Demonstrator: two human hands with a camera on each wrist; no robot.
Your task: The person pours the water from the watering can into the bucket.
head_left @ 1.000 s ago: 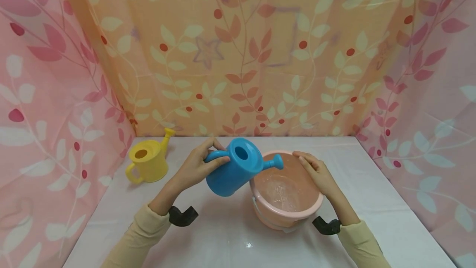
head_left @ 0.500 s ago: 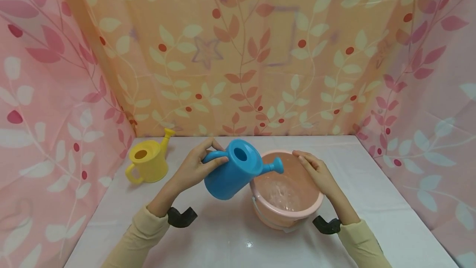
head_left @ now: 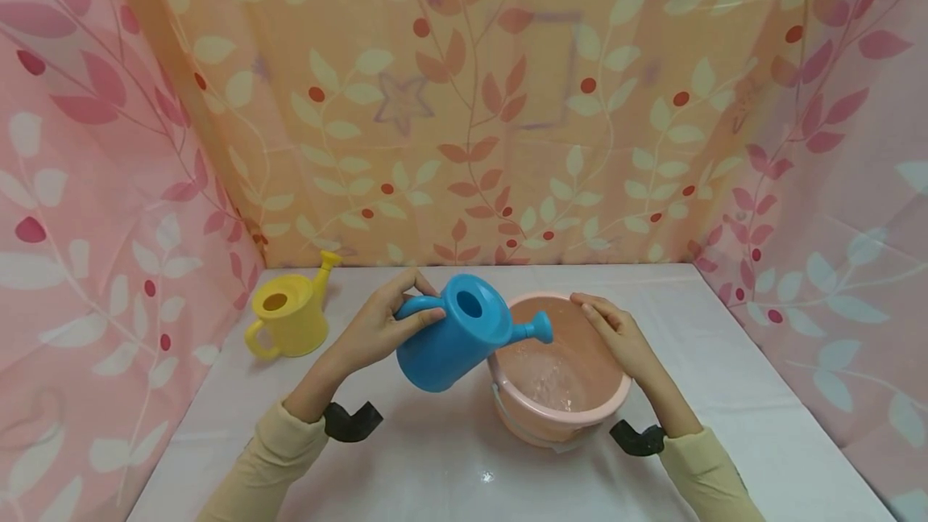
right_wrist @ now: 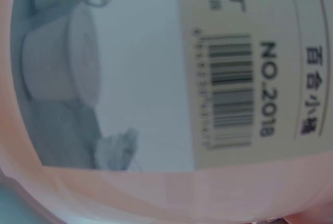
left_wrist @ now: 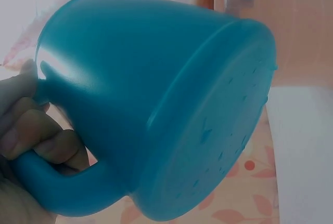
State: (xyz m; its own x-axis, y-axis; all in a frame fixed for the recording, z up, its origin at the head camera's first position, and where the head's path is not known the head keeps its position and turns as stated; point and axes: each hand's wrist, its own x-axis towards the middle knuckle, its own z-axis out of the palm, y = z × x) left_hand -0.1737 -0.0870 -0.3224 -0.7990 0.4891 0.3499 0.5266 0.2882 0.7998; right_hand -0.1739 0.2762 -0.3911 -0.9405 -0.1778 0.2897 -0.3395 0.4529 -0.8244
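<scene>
My left hand (head_left: pixel 387 316) grips the handle of a blue watering can (head_left: pixel 449 341), which is held up off the table and tilted. Its spout reaches over the left side of a pink bucket (head_left: pixel 532 429). Water (head_left: pixel 547 385) ripples and bubbles inside the bucket below the spout. In the left wrist view, droplets cling to the base of the watering can (left_wrist: pixel 213 130), and curled fingers (left_wrist: pixel 41 135) pass through its handle. My right hand (head_left: pixel 616 333) holds the bucket's right rim. Close in the right wrist view is the bucket's printed label (right_wrist: pixel 229 89) with a barcode.
A yellow watering can (head_left: pixel 293 321) stands upright at the back left of the white-covered table (head_left: pixel 406 466). A small wet spot (head_left: pixel 487 476) shines near the front. Flower-patterned curtains (head_left: pixel 464 103) close off the back and both sides.
The blue watering can's spout has dipped a little lower over the bucket, and the water inside is more stirred up than a second ago. The right hand stays on the rim.
</scene>
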